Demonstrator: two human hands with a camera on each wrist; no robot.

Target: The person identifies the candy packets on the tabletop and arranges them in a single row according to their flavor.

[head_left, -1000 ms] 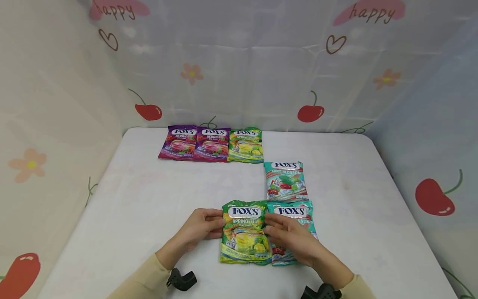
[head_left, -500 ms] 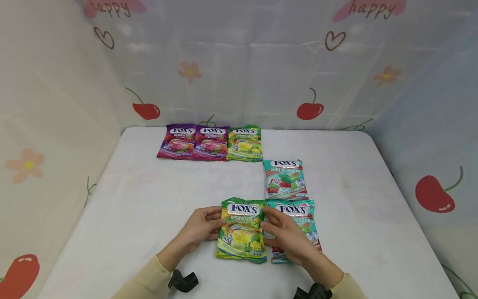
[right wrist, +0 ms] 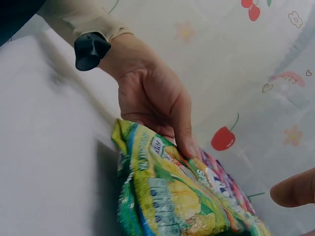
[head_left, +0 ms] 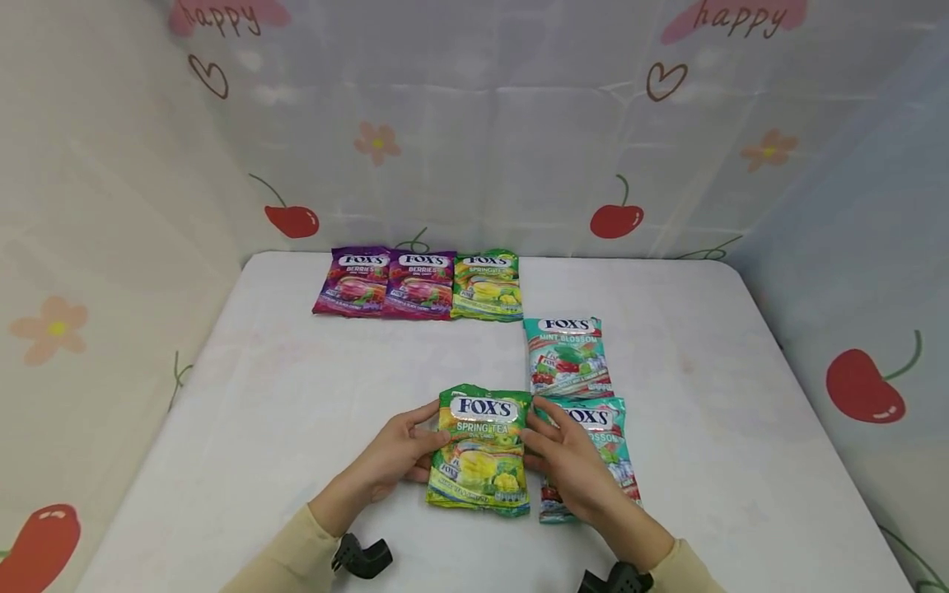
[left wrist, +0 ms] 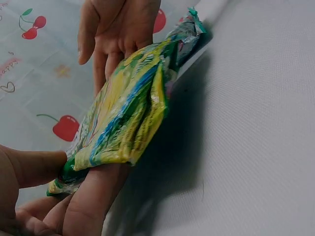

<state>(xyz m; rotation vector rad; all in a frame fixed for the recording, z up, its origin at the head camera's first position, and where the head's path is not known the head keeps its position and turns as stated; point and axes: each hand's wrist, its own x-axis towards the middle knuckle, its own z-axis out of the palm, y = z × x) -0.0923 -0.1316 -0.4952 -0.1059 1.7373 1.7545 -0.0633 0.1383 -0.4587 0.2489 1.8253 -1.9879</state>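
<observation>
A green and yellow Fox's Spring Tea candy bag point(head_left: 480, 453) is raised slightly off the white table, its shadow below it in the left wrist view. My left hand point(head_left: 396, 453) pinches its left edge, thumb point(left wrist: 42, 167) on the printed face and fingers underneath. My right hand point(head_left: 567, 461) is at the bag's right edge. In the left wrist view its fingers reach behind the bag, while its thumb point(right wrist: 295, 189) stands apart from the face. Partly hidden under my right hand, a teal candy bag point(head_left: 611, 449) lies on the table.
A teal Mint Blossom bag point(head_left: 568, 358) lies just beyond the covered one. At the table's point(head_left: 356, 362) far edge, two purple Berries bags point(head_left: 354, 284) and another Spring Tea bag point(head_left: 487, 287) form a row. Printed cloth walls point(head_left: 489, 165) enclose the table.
The Spring Tea bag has come up off the table and shifted slightly left and away, clear of the teal bag beside it. My right hand has moved left with it.
</observation>
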